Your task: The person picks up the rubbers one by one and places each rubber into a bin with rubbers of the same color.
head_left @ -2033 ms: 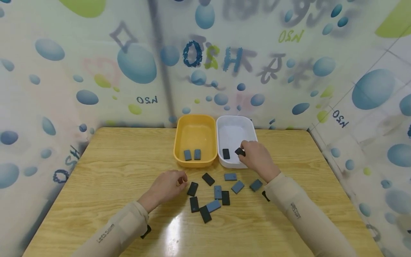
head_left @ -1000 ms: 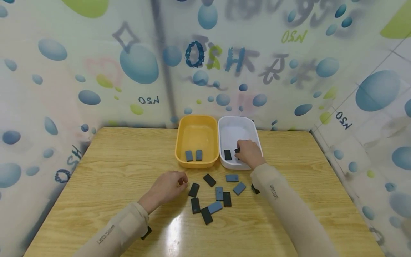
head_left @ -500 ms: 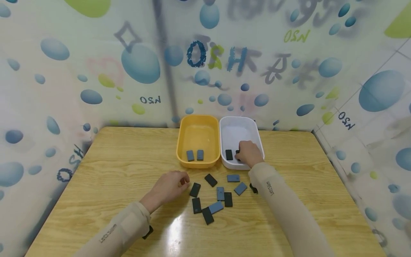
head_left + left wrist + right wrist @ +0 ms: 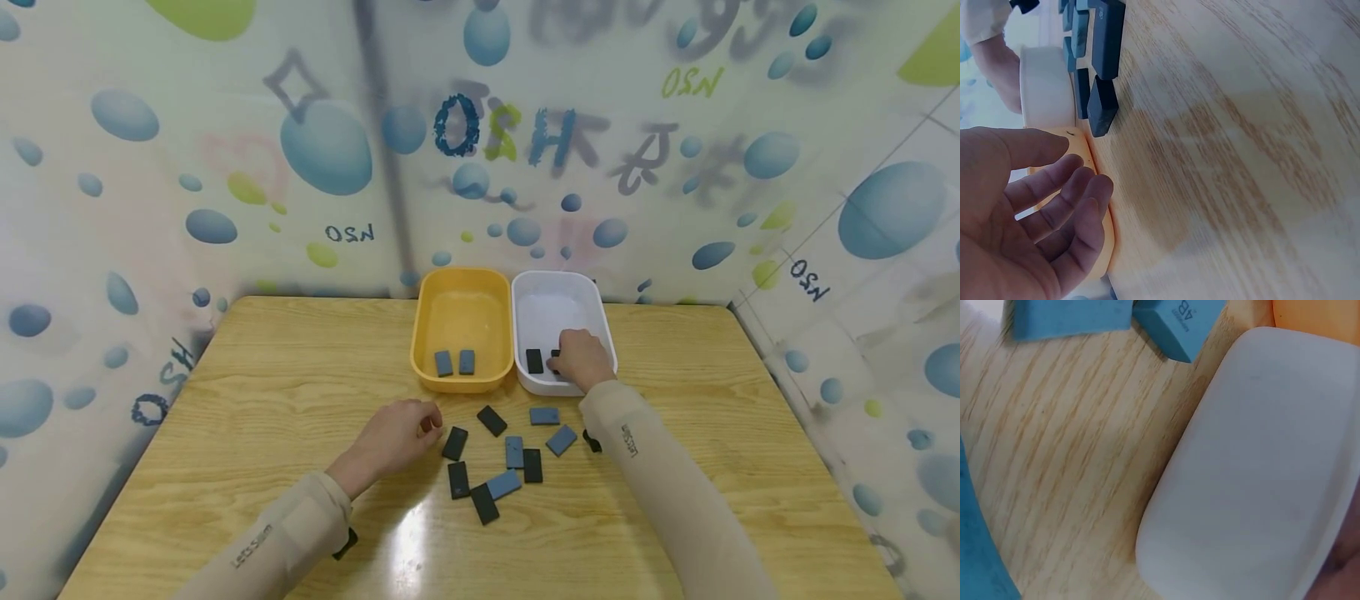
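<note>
While holding nothing in the relaxed left hand [image 4: 397, 433], apparently pinched with the right hand [image 4: 587, 360] a half-hidden black block [image 4: 556, 354] in the white tray [image 4: 558, 304], likely light, firm, best gripped by its sides.

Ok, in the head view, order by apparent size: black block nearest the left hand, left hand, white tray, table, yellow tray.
1. Table
2. Yellow tray and white tray: too alike to rank, white one partly hidden
3. Left hand
4. Black block
</note>
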The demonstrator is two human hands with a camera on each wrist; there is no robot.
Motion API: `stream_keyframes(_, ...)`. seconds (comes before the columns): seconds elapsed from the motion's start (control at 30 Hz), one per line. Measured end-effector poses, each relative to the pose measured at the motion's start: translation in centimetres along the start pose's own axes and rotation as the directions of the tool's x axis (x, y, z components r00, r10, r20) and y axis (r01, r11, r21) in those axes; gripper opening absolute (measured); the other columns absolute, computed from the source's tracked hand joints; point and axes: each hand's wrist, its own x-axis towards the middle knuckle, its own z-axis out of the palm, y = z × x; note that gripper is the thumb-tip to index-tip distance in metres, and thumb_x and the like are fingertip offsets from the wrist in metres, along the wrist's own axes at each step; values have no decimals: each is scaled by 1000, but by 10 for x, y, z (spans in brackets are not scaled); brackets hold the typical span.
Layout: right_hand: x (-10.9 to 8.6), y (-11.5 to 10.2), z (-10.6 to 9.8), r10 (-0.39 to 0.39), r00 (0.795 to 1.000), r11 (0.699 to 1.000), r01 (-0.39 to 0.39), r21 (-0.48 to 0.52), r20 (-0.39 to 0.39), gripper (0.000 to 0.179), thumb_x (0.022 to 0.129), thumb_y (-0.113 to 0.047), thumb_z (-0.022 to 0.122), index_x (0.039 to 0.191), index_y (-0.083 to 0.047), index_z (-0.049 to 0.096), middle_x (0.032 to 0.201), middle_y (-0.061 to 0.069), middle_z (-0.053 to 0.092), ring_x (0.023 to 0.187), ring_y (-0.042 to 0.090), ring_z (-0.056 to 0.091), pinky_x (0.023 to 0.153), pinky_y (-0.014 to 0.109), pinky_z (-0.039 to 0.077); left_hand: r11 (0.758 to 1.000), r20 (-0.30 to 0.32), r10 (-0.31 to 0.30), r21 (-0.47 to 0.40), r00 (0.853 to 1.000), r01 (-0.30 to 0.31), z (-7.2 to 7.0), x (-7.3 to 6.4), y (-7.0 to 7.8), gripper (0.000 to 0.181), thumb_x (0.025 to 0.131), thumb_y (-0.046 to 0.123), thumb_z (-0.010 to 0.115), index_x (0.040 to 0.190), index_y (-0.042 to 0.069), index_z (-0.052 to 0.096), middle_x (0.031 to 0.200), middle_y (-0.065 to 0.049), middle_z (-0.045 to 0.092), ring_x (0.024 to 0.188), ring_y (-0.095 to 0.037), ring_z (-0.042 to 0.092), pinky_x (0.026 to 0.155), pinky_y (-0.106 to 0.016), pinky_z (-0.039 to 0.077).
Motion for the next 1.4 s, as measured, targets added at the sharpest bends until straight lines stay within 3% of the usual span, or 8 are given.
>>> stream_keyframes(0.17,-4,0,-3,-10,1000,1000,9,-20,-21,29,93,-31,64,103,-4,61,90,9,67,76,20,62,71,34,51,1000,0,-1,6,1000,1,1,-1,0,6,89,22,68,91,16,69,84,3,67,76,-12,59,69,-33,50)
stream_keyframes(0.53,-25,-1,-29,-65,996,997,62,-50,-65,41,95,-29,60,127,-4,57,112,16,68,88,26,64,78,42,54,1000,10,-17,-1,1000,17,-1,1,1,5,90,22,67,93,19,69,85,4,67,76,-11,59,70,-32,50)
stream_keyframes(0.77,-40,1,-36,-138,985,988,130,-78,-105,39,94,-29,63,125,-5,59,103,12,70,81,24,64,72,39,54,1000,13,-7,-6,1000,7,-3,0,5,6,89,20,68,94,17,69,87,4,68,77,-11,60,70,-33,51)
stream_keyframes(1.13,-66,5,-40,-233,963,969,219,-115,-133,35,93,-27,65,120,-5,61,100,11,70,85,23,66,71,39,55,1000,19,23,-15,1000,-22,-2,-1,10,7,90,22,67,95,18,70,86,5,69,76,-9,59,69,-31,50)
stream_keyframes(1.4,-81,6,-40,-287,950,953,270,-140,-119,34,92,-27,67,120,-7,62,101,10,69,87,22,66,71,39,55,995,16,92,-49,996,-92,2,-2,17,7,91,22,67,97,19,70,86,8,68,74,-6,57,66,-28,48)
